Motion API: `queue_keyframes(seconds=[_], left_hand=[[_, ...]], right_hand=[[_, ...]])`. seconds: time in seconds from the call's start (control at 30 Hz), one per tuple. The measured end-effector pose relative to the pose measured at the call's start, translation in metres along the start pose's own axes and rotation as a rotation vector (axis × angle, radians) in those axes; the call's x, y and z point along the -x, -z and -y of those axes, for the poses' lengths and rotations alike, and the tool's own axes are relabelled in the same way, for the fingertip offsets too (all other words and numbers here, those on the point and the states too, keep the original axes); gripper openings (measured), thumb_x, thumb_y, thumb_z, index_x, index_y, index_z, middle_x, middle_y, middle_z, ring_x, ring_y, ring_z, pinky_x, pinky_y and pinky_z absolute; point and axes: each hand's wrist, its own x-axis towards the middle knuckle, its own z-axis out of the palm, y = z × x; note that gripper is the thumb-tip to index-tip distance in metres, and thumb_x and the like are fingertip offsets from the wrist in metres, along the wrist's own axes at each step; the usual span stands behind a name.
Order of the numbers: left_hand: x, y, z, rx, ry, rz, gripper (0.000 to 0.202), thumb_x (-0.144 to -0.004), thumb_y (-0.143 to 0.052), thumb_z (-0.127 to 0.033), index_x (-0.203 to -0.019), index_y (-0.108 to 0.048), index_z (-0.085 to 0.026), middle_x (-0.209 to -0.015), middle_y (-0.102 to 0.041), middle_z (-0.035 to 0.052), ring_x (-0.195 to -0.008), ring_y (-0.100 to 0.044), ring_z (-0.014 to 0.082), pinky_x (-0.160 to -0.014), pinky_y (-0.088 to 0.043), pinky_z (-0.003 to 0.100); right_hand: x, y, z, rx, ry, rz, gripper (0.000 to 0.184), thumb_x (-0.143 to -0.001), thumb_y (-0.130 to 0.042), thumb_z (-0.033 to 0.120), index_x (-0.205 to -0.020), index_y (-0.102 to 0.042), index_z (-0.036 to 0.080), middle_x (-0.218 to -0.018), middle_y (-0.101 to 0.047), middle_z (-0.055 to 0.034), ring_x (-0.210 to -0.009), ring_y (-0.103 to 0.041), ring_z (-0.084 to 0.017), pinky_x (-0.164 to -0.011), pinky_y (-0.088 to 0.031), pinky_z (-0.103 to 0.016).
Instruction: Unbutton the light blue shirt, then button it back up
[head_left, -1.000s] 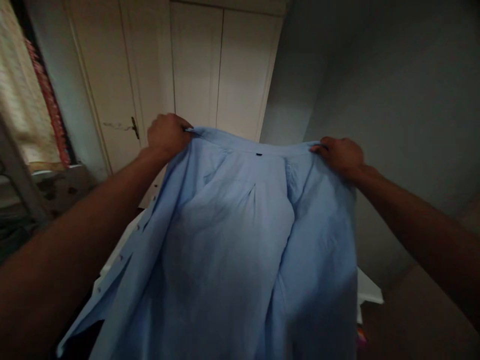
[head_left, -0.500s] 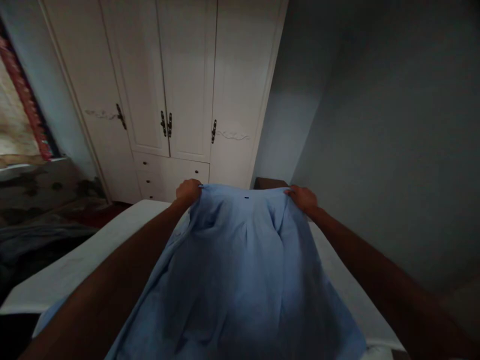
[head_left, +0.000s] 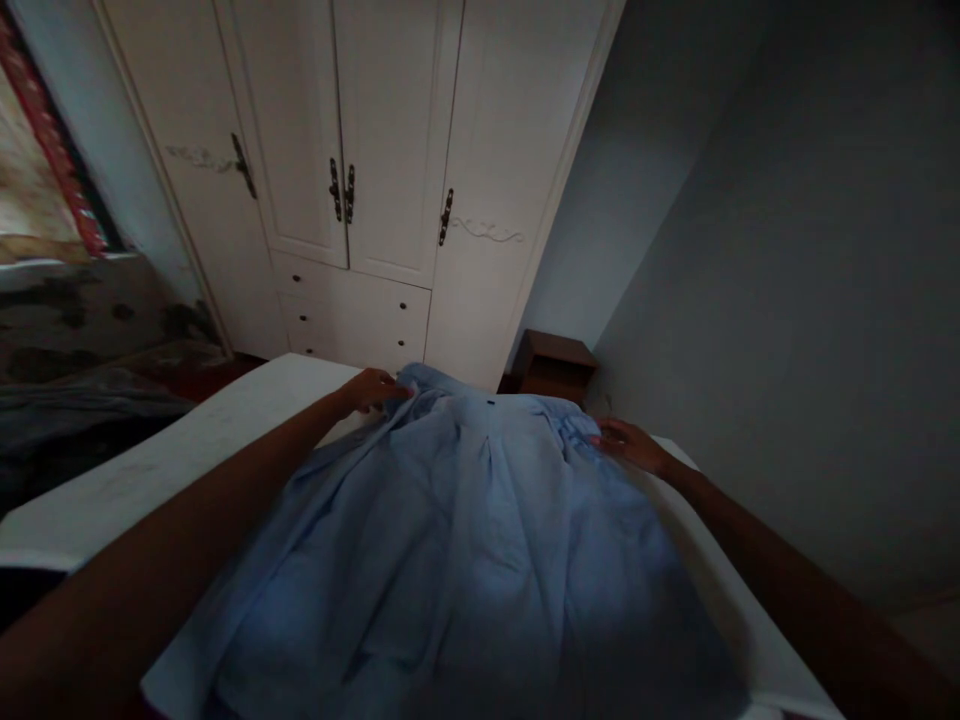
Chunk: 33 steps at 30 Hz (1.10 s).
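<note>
A light blue garment [head_left: 495, 520] with a band along its far edge, a small dark tag and pleats below it lies spread and wrinkled on a white surface. My left hand [head_left: 373, 390] is at its far left corner, fingers extended and touching the cloth, where the band is bunched. At the far right side, my right hand [head_left: 634, 445] rests its fingertips on the cloth just below the band, fingers apart. The garment's near end runs out of the bottom of the picture.
The white surface [head_left: 187, 440] shows on both sides of the garment. Beyond it stand a white wardrobe [head_left: 390, 130] and a small brown cabinet [head_left: 559, 350]. Dark cloth [head_left: 82, 410] lies at the left. A grey wall [head_left: 810, 300] rises on the right.
The garment's far edge, held up and stretched between both hands before, is now lowered and slack. My hands have loosened and slid slightly outward. The view has tilted downward.
</note>
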Motion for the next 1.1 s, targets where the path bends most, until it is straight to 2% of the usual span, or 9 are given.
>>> queue_keyframes(seconds=[0.17,0.3,0.5,0.6,0.67,0.7,0.77,0.87,1.1], left_hand=[[0.019,-0.003,-0.010,0.079,0.040,0.108,0.031,-0.063,-0.074,-0.042,-0.076,-0.068,-0.015,-0.065,-0.066,0.0050,-0.054,-0.058,0.0135,-0.049,-0.042,0.022],[0.030,0.000,-0.023,0.153,-0.037,-0.033,0.012,-0.070,-0.067,-0.025,-0.073,-0.065,-0.014,-0.049,-0.051,-0.0018,-0.045,-0.049,0.0097,-0.046,-0.039,0.020],[0.055,0.002,-0.081,0.321,-0.239,-0.223,0.027,-0.082,-0.053,-0.022,-0.105,-0.063,-0.011,-0.061,-0.056,0.0011,-0.049,-0.048,0.0088,-0.045,-0.036,0.019],[0.069,-0.024,-0.113,0.302,-0.312,-0.126,0.040,-0.087,-0.048,-0.022,-0.125,-0.054,-0.013,-0.065,-0.062,0.0027,-0.051,-0.054,0.0108,-0.046,-0.039,0.019],[0.078,-0.044,-0.121,0.255,-0.344,0.040,0.052,-0.079,-0.062,-0.027,-0.129,-0.053,-0.014,-0.067,-0.067,0.0035,-0.053,-0.060,0.0143,-0.048,-0.045,0.022],[0.082,-0.052,-0.120,0.208,-0.372,0.174,0.063,-0.072,-0.071,-0.031,-0.130,-0.054,-0.015,-0.077,-0.071,0.0061,-0.057,-0.063,0.0165,-0.050,-0.048,0.024],[0.087,-0.058,-0.109,0.058,-0.490,0.355,0.077,-0.066,-0.076,-0.039,-0.134,-0.051,-0.017,-0.109,-0.071,0.0121,-0.076,-0.069,0.0210,-0.062,-0.054,0.027],[0.088,-0.045,-0.074,-0.060,-0.599,0.217,0.070,-0.076,-0.062,-0.048,-0.136,-0.050,-0.012,-0.127,-0.062,0.0155,-0.106,-0.064,0.0254,-0.085,-0.052,0.029],[0.075,0.011,0.021,-0.265,-0.352,-0.149,0.054,-0.081,-0.039,-0.036,-0.124,-0.060,-0.010,-0.122,-0.065,0.0152,-0.105,-0.065,0.0248,-0.095,-0.047,0.033]], right_hand=[[0.018,0.005,0.006,0.048,0.014,0.076,0.041,-0.072,-0.060,0.059,-0.079,-0.064,0.019,-0.086,-0.069,-0.0073,-0.083,-0.064,-0.025,-0.078,-0.051,-0.037],[0.023,0.009,0.032,0.166,-0.023,-0.183,0.034,-0.077,-0.049,0.054,-0.065,-0.051,0.021,-0.069,-0.059,-0.0034,-0.070,-0.056,-0.021,-0.070,-0.046,-0.036],[0.014,0.021,0.109,-0.001,-0.005,-0.521,0.023,-0.083,-0.046,0.041,-0.076,-0.053,0.020,-0.081,-0.060,-0.0058,-0.079,-0.056,-0.021,-0.072,-0.045,-0.033],[0.010,-0.006,0.154,-0.056,0.068,-0.398,0.019,-0.084,-0.052,0.038,-0.083,-0.056,0.020,-0.084,-0.063,-0.0042,-0.080,-0.060,-0.018,-0.070,-0.049,-0.030],[0.013,-0.032,0.178,-0.121,0.093,0.082,0.026,-0.077,-0.065,0.038,-0.095,-0.059,0.021,-0.079,-0.064,-0.0013,-0.065,-0.060,-0.015,-0.056,-0.050,-0.027],[0.017,-0.043,0.186,-0.162,0.079,0.397,0.035,-0.074,-0.070,0.037,-0.104,-0.059,0.022,-0.082,-0.065,-0.0017,-0.064,-0.061,-0.014,-0.052,-0.050,-0.026],[0.026,-0.057,0.192,-0.232,0.052,0.621,0.048,-0.074,-0.071,0.039,-0.117,-0.055,0.023,-0.090,-0.065,-0.0037,-0.064,-0.063,-0.015,-0.047,-0.049,-0.024],[0.041,-0.050,0.176,-0.281,0.008,0.460,0.055,-0.077,-0.067,0.046,-0.124,-0.051,0.022,-0.092,-0.064,-0.0053,-0.066,-0.065,-0.017,-0.043,-0.049,-0.025],[0.100,0.006,0.107,-0.234,-0.108,0.289,0.052,-0.082,-0.059,0.056,-0.120,-0.052,0.020,-0.097,-0.065,-0.0090,-0.083,-0.065,-0.020,-0.062,-0.051,-0.030]])
